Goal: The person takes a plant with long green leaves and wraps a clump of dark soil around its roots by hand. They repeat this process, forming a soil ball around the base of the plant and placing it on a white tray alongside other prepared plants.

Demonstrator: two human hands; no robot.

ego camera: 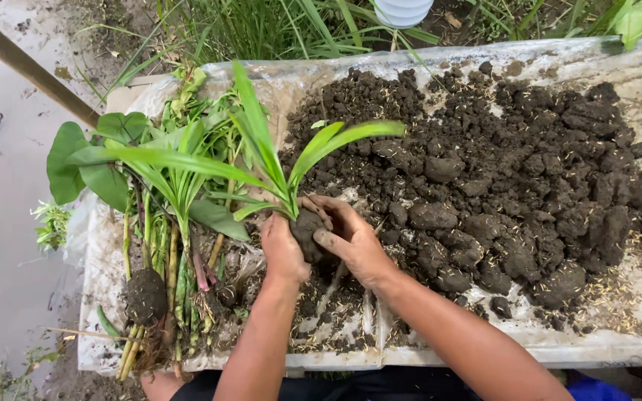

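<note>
Muddy to the knuckles. Pressing with the left hand (282,249) and the right hand (351,241), both clamped around a soil ball (306,232) at the foot of a young plant (291,171) with long green leaves. Held just above a white sheet (484,341), near its middle, with a heap of dark clods (499,186) to the right and a bundle of uprooted plants (165,223) to the left, 1 of them carrying a round clod (146,295) at its base. Looks like shaping: firming earth round the roots, 2 palms cupped, right thumb on top. Calls next, probably, for even squeezing and turning, without bending the leaves or cracking the ball.
</note>
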